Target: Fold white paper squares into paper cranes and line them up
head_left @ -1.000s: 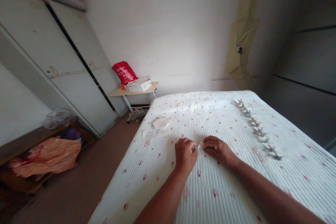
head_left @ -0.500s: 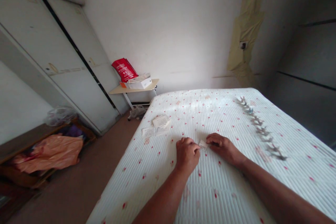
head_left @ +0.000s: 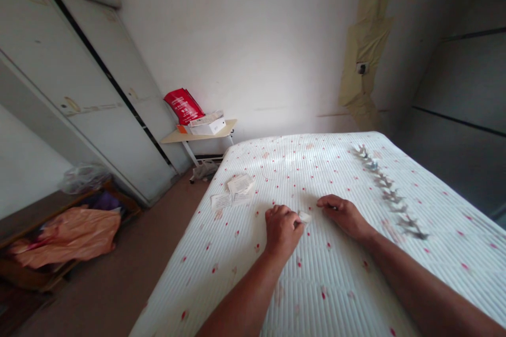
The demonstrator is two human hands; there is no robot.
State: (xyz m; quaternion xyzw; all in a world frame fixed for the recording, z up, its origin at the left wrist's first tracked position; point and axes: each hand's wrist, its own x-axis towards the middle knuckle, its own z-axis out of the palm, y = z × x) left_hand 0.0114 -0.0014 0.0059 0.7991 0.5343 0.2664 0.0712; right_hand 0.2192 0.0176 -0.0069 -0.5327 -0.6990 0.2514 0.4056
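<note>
My left hand [head_left: 282, 233] rests on the white ribbed bedcover [head_left: 328, 295], its fingers closed on a small white paper piece [head_left: 304, 217] that sticks out to the right. My right hand [head_left: 344, 216] lies a little to the right of that piece, not touching it, with its fingers loosely curled and nothing visible in them. Several white paper slips [head_left: 236, 192] lie to the upper left of my hands. To the right, a long row of small grey foil-like pieces [head_left: 389, 195] runs diagonally across the bedcover.
The bed's left edge drops to a brown floor [head_left: 118, 268]. Beyond it stand a white metal wardrobe [head_left: 98, 84] and a small table [head_left: 197, 138] holding a red packet [head_left: 184, 106] and a white box [head_left: 206, 126]. Orange cloth [head_left: 65, 237] lies at lower left.
My right hand has moved rightward, away from the small paper piece. My left hand stays at the piece. The whole view has shifted slightly.
</note>
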